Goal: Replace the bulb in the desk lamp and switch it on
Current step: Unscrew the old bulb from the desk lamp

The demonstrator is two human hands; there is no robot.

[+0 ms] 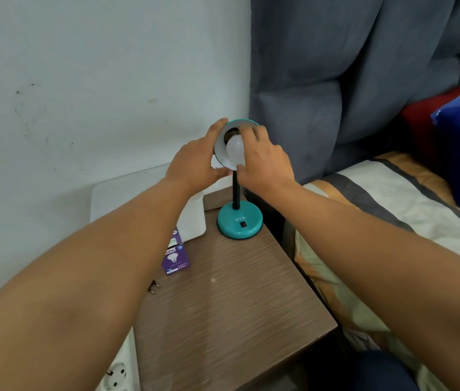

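A teal desk lamp stands at the back of a brown bedside table [231,300], its round base [239,222] carrying a black rocker switch [242,224]. The lamp's shade [220,149] tilts toward me. My left hand [195,159] grips the shade's left rim. A white bulb [235,149] sits in the shade, its base at the dark socket, and my right hand [262,159] is closed around it. The lamp is unlit. A purple bulb box [175,256] lies on the table's left edge under my left forearm.
A white box-shaped object [193,218] stands left of the lamp base. A black two-pin plug [153,286] lies at the table's left edge, and a white power strip [117,373] sits on the floor below. A bed with a striped sheet [392,210] borders the right side.
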